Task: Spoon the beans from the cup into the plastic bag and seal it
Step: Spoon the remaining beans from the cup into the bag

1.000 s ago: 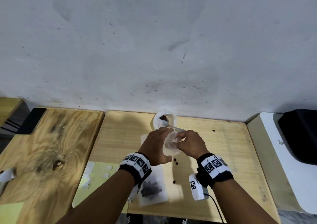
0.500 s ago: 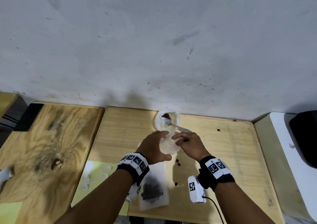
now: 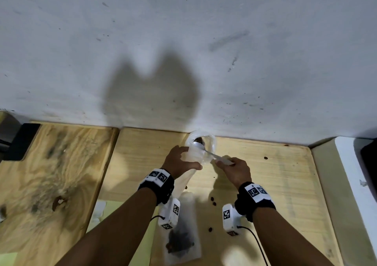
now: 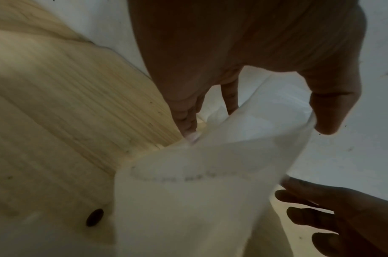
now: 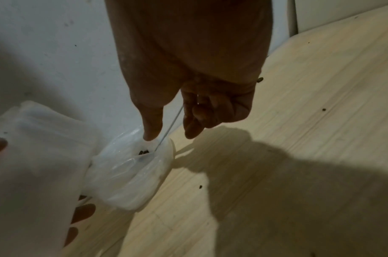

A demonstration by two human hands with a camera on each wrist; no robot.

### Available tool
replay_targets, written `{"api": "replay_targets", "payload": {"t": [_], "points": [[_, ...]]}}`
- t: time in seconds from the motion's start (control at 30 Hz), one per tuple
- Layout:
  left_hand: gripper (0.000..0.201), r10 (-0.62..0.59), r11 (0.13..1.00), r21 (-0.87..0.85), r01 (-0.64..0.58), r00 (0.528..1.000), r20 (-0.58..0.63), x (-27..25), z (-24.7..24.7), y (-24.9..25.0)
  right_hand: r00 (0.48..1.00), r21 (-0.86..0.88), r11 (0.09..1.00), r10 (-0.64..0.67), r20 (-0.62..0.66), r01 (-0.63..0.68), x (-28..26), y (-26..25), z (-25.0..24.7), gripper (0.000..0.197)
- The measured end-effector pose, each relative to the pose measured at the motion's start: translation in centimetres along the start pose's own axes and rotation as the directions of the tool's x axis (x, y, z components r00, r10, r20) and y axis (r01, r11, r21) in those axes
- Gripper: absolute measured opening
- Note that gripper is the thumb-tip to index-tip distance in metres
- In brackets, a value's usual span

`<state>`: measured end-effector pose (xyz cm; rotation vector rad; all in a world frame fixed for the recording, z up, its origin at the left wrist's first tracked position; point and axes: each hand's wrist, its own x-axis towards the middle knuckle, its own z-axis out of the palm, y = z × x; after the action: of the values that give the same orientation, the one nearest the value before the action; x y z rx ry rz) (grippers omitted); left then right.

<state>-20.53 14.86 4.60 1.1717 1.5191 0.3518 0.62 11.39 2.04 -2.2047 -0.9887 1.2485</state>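
From the head view, the right hand pinched the spoon, its bowl down in the cup among few beans; spilled ones lay nearby. The left-wrist view showed the left hand pinching the plastic bag open. The right-wrist view confirmed scooping; sealing remained.
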Motion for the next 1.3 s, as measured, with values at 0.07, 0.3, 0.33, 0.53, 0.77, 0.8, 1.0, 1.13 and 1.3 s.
{"api": "replay_targets", "payload": {"t": [0.07,0.3,0.33,0.53,0.77,0.8,1.0,1.13,1.3], "points": [[0.086,-0.013,1.000,-0.010,0.013,0.999,0.035,0.7,0.1,0.2,0.999,0.055,0.998,-0.032,-0.006,0.032,0.4,-0.3,0.4,0.016],[0.054,0.006,0.981,-0.193,0.007,0.998,0.068,1.3,-0.2,0.6,0.944,0.177,0.952,-0.200,-0.262,0.251,0.3,-1.6,1.1,0.029],[0.054,0.006,0.973,-0.231,0.007,0.998,0.056,1.2,-0.4,0.5,0.928,0.166,0.946,-0.223,-0.299,0.280,0.2,-1.8,1.1,0.028],[0.061,0.033,0.934,-0.356,-0.036,0.999,-0.015,0.4,-1.2,-0.1,0.870,0.011,0.945,-0.297,-0.394,0.328,-0.5,-3.0,1.0,0.025],[0.058,0.037,0.929,-0.370,-0.031,0.999,0.010,0.3,-1.0,-0.5,0.857,-0.091,0.934,-0.353,-0.376,0.345,-0.8,-3.3,1.8,0.021],[0.058,0.033,0.929,-0.369,-0.027,0.999,0.010,0.4,-0.9,-0.7,0.854,-0.105,0.932,-0.360,-0.375,0.347,-0.9,-3.2,1.9,0.021],[0.066,0.028,0.929,-0.370,-0.006,0.998,0.054,0.6,-0.3,-1.6,0.841,-0.061,0.950,-0.302,-0.448,0.308,-1.3,-2.5,2.9,0.026],[0.068,0.038,0.934,-0.356,-0.001,0.995,0.097,0.5,0.1,-1.5,0.844,0.217,0.944,-0.102,-0.527,0.249,-1.4,-2.0,3.6,0.029],[0.062,0.044,0.934,-0.356,-0.004,0.994,0.105,0.7,0.2,-1.1,0.868,0.353,0.914,0.001,-0.496,0.201,-1.4,-0.9,4.3,0.026]]}}
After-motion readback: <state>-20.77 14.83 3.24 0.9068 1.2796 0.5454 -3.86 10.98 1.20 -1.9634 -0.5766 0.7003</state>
